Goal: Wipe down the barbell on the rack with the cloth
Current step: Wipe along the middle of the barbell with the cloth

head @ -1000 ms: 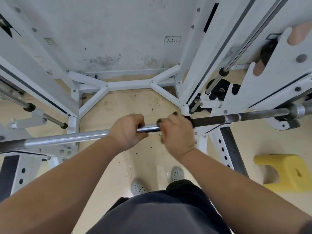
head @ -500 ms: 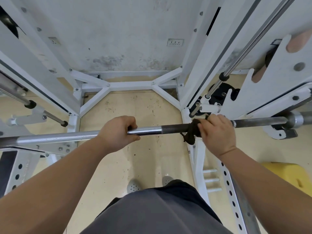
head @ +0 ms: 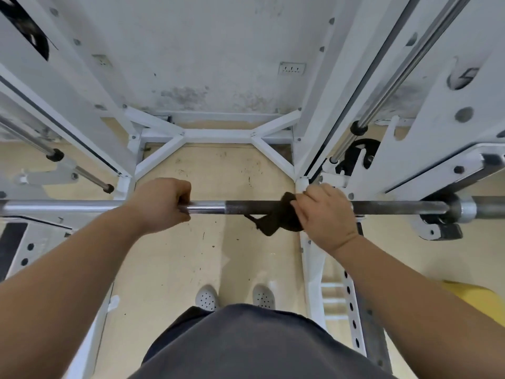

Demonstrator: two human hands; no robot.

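A steel barbell (head: 246, 207) lies across the white rack at waist height, shiny at the left and dark and knurled at the right. My left hand (head: 161, 203) grips the bar at its middle. My right hand (head: 325, 214) holds a dark cloth (head: 278, 220) wrapped round the dark part of the bar, just right of centre. Part of the cloth hangs below the bar; the rest is hidden under my fingers.
White rack uprights (head: 322, 269) with rows of holes stand at both sides, and a white base frame (head: 216, 132) lies on the floor ahead. A chrome guide rod (head: 388, 86) slants up at the right. A yellow stool (head: 475, 299) sits on the floor at the right.
My right hand slid the cloth to the right along the bar, away from my left hand, then came back a little to the left. The left hand kept its grip.
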